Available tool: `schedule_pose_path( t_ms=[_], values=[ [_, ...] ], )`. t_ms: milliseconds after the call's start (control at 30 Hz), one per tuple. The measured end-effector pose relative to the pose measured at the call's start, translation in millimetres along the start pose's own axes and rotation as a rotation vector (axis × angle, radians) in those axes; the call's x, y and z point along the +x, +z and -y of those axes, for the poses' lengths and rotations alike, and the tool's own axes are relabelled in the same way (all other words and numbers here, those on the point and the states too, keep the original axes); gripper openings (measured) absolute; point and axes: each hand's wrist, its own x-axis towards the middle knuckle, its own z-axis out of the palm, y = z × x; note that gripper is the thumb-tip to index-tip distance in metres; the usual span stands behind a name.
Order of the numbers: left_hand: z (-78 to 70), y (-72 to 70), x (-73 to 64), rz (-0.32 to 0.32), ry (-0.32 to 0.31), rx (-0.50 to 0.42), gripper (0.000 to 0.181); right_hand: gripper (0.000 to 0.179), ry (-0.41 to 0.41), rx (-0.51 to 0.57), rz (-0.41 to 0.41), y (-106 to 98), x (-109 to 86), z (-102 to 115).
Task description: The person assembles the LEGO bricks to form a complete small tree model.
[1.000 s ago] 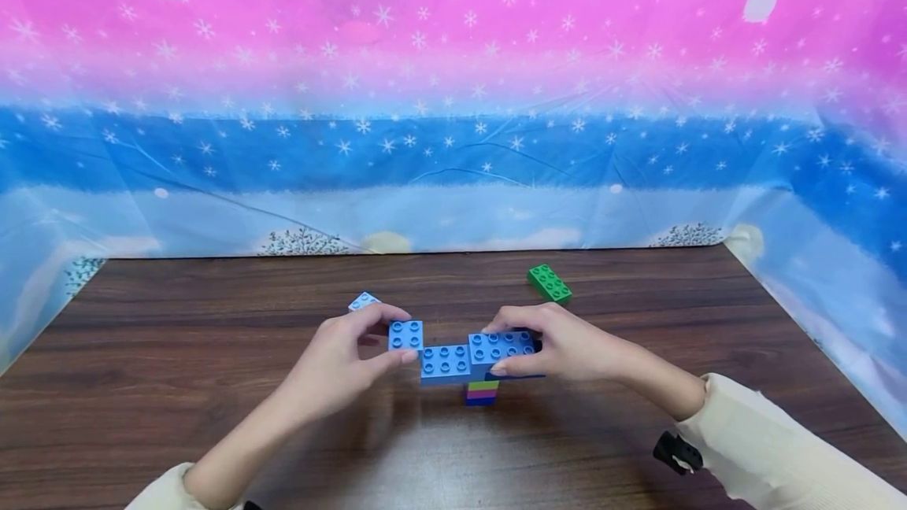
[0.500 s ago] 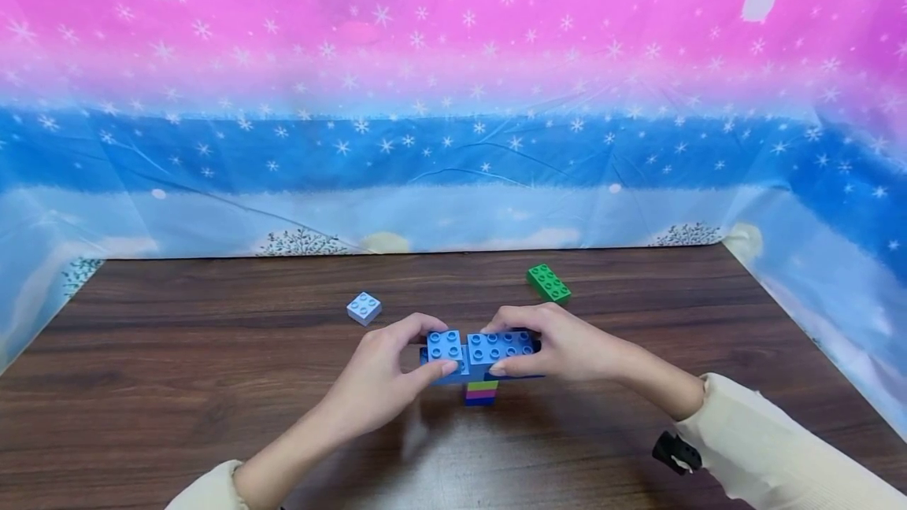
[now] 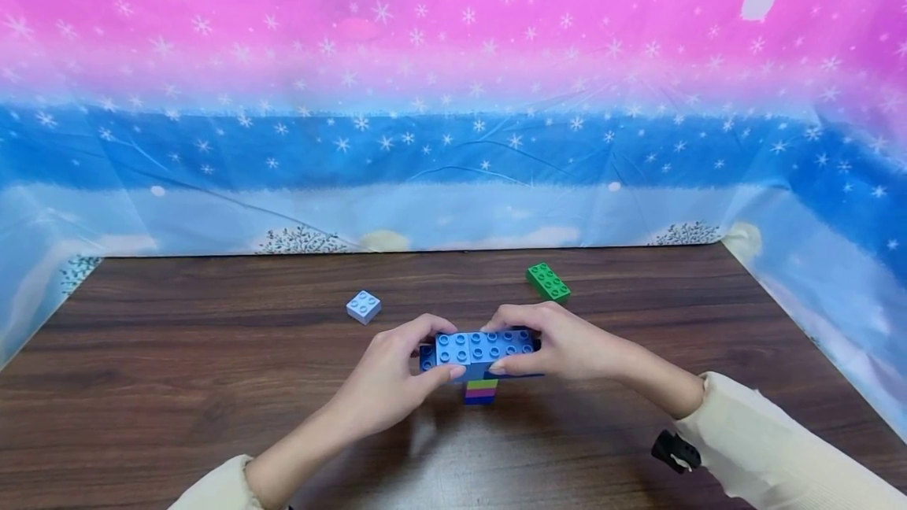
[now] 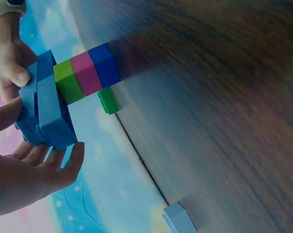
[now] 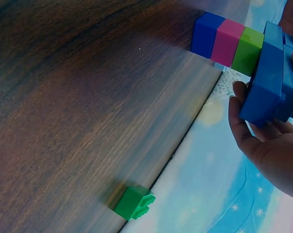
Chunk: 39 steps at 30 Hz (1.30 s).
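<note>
My left hand (image 3: 386, 368) pinches a square blue building brick (image 3: 452, 349) between thumb and fingers, flush beside a longer blue brick (image 3: 496, 346) in the upper layer. That longer brick is held at its right end by my right hand (image 3: 570, 345). Beneath them is a lower layer of blue bricks (image 4: 54, 111), whose studs (image 3: 427, 356) show past the square brick's left side. A column supports it all upright on the table: lime brick (image 4: 68, 81), pink brick (image 4: 86, 73) and dark blue brick (image 4: 104, 64) at the bottom. Fingers of both hands reach under the lower layer's ends.
A pale blue square brick (image 3: 364, 307) lies behind my left hand on the wooden table (image 3: 177, 352). Behind my right hand lies a green brick (image 3: 548, 282). A patterned cloth (image 3: 453, 148) hangs along the table's back and sides.
My left hand has brought the square blue brick rightward onto the lower blue layer and up against the longer brick. The pale blue brick has come into full view. My right hand stays put.
</note>
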Motion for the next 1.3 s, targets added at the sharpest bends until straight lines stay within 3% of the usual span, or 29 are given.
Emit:
schedule_pose_path(
  t_ms=[300,500,1300],
  values=[
    [3.8,-1.0,1.2,0.036,0.027,-0.027,0.026,0.028,0.011,-0.007,0.000,-0.6,-0.2,0.3],
    [4.0,-3.2,1.5,0.068,0.007,-0.069,0.025,0.027,-0.011,-0.002,-0.001,-0.8,0.3,-0.5],
    [2.0,-2.3,3.1,0.032,-0.057,-0.119,0.024,0.026,-0.009,0.014,0.002,-0.2,0.6,-0.2]
  ],
)
